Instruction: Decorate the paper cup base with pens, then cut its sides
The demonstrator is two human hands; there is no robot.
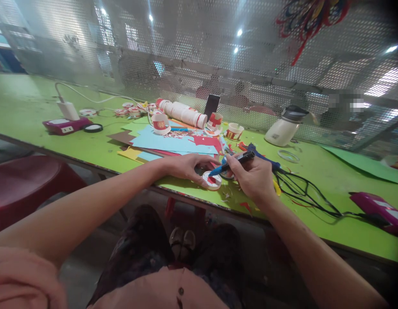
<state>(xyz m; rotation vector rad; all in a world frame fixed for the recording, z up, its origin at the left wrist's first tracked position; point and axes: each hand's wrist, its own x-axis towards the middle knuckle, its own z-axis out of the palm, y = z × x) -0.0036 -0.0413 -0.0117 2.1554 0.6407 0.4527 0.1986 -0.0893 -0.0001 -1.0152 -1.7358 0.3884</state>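
Note:
A small round white disc [212,180] with a red patch and dark dots lies at the table's front edge. My left hand [189,168] grips its left rim between thumb and fingers. In my right hand [255,174] is a blue-and-black marker pen [233,163], held like a writing tool, its blue end pointing down at the disc. Whether that end touches the disc I cannot tell. Behind my hands lie light-blue paper sheets [157,141] and a piece of red paper [208,141].
Paper cups [160,124] and a long white roll [182,113] stand behind the sheets, near a phone [212,104]. A kettle [282,128], black cable [305,191] and magenta power strip [377,208] are on the right. Another magenta power strip [65,126] sits left.

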